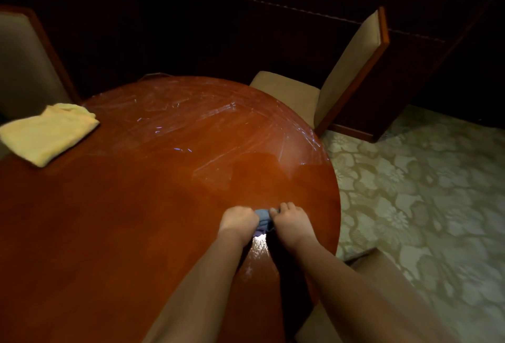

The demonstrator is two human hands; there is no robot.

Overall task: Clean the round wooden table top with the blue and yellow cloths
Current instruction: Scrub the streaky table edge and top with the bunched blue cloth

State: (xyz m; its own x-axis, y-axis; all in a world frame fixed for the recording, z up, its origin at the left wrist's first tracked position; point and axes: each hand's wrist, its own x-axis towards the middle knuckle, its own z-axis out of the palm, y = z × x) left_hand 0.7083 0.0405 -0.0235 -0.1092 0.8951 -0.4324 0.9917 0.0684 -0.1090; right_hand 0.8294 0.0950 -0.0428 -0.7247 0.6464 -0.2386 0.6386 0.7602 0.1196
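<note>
Bunched blue cloth (263,219) at table top's (136,206) 4 o'clock edge; gripped by left hand (238,220) and right hand (287,221); yellow cloth (46,132) folded at 10 o'clock, unheld, nearer left hand.

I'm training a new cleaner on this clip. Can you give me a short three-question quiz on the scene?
1. True or false: both hands grip the blue cloth.
2. Where does the yellow cloth lie? A) on a chair B) folded on the table's far left C) on the carpet
3. Fill in: the smeared streaks show mostly on the table's ____ half, far or near.

Key: 1 true: the left hand and the right hand bunch it between them. 2 B. 3 far.
</note>
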